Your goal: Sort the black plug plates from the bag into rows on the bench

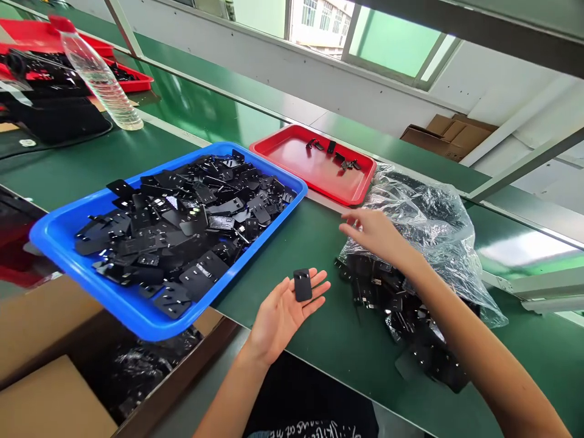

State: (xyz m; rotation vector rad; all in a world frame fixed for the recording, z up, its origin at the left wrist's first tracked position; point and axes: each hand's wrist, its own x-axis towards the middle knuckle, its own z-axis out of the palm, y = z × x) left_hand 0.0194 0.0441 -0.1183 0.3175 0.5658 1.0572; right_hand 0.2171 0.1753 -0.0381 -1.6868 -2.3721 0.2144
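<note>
A small black plate (302,286) with rounded corners and small holes near one end rests on the fingers of my left hand (283,310), which is palm up with its fingers spread. My right hand (376,234) reaches over the near edge of a clear plastic bag (424,213), thumb apart from the fingers and nothing seen in it. Below that hand and forearm lies a pile of black parts (401,310), partly under the bag. To the left, a blue tray (150,328) is heaped with similar black pieces (182,213).
Behind stands a red tray (292,164) with several small black pieces. A water bottle (103,76) and more red trays (141,82) are at the far left. Cardboard boxes (50,401) sit below the green table (319,340). A metal frame post (529,164) rises at right.
</note>
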